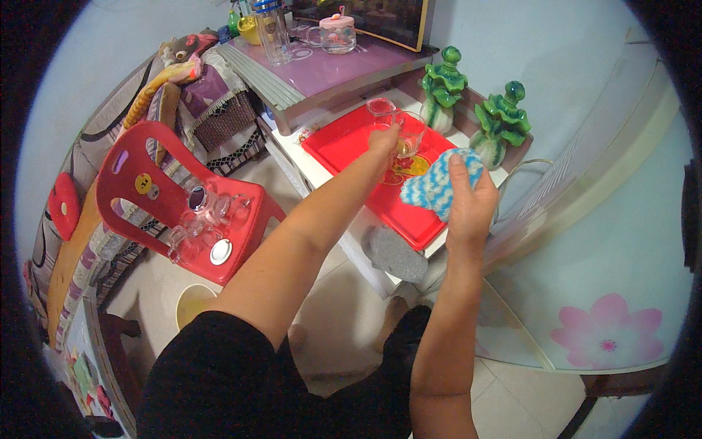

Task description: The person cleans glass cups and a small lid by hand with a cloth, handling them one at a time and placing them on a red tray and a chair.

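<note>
My left hand [384,140] reaches out over the red tray [333,155], its fingers closed on a clear glass cup [380,107]. Beside those fingers shows a second clear glass shape [414,132]; I cannot tell whether the hand touches it or whether it is a separate cup. A blue and white knitted cloth [436,186] hangs from my right hand [472,201], pinched under the thumb above the tray's right side. Yellow printing shows on the tray's floor. Close to the tray's near corner lies a grey cloth [395,254] over the edge of the white cabinet.
At left, a red plastic chair [157,157] holds several glass cups [208,208] and a white lid [221,252]. Two green-and-white vases [491,121] stand behind the tray. A pink-lidded glass jar [338,36] sits on the purple tabletop. Below the chair is a pale bucket [191,300].
</note>
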A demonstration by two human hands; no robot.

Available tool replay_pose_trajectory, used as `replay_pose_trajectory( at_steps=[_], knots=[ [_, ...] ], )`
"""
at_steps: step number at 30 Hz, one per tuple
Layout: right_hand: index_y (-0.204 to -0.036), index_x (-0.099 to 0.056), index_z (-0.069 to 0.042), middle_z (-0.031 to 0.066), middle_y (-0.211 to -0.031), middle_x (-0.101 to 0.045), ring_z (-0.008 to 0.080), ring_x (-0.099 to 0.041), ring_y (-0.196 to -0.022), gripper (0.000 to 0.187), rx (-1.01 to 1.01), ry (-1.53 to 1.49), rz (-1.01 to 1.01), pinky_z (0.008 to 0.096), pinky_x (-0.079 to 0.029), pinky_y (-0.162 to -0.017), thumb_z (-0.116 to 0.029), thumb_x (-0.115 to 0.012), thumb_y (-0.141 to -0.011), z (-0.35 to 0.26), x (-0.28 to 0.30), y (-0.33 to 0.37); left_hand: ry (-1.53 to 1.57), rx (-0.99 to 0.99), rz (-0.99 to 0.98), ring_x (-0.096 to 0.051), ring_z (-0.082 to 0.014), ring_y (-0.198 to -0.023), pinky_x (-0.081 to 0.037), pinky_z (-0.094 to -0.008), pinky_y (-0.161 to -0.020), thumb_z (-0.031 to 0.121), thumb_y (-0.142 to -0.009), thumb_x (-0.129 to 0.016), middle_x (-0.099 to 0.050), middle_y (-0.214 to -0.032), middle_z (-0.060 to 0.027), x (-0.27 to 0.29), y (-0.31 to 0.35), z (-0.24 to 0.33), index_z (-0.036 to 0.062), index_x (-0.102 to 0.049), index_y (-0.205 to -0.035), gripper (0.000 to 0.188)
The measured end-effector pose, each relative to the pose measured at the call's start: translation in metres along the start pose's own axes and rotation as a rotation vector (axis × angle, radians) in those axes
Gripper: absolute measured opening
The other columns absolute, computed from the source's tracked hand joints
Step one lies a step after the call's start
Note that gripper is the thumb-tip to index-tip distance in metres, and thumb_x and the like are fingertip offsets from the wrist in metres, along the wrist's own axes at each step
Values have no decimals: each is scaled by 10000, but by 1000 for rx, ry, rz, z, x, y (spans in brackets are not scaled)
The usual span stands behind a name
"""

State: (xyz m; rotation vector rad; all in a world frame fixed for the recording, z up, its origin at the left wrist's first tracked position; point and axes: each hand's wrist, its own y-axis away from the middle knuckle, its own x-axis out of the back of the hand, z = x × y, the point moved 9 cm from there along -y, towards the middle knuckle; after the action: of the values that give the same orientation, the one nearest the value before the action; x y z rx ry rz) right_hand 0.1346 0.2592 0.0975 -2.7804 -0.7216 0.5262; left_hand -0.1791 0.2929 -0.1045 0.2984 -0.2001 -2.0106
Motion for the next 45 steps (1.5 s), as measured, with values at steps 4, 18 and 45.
replay_pose_trajectory(
  at_steps=[4, 18, 45],
  knots=[
    [-820, -576, -8, -14, -703, -555, 54, -495, -605, 189, 12, 43, 25, 238, -423, -561, -186, -588, -883, 1, 14, -4, 6, 18, 8, -625, -252, -750, -471, -398, -541, 343, -819, -604, -600, -865, -176, -25, 21, 0, -52, -593, -933, 411],
    [-1026, -554, 33, 104, -957, -616, 169, -610, -781, 395, 12, 121, 44, 316, -497, -679, -339, -563, -893, 33, 24, -20, -47, -301, -133, -605, -201, -825, -516, -314, -668, 173, -857, -574, -599, -886, -98, 52, 136, 61, -6, -540, -1001, 233],
    [-1024, -536, -2, 65, -839, -619, 148, -626, -636, 283, -303, 15, -462, 284, -540, -510, -259, -547, -905, 77, -141, 60, -1053, -514, 827, -568, -350, -877, -449, -413, -799, 237, -663, -764, -577, -935, -210, 498, 293, -22, -42, -527, -1004, 500]
  ],
)
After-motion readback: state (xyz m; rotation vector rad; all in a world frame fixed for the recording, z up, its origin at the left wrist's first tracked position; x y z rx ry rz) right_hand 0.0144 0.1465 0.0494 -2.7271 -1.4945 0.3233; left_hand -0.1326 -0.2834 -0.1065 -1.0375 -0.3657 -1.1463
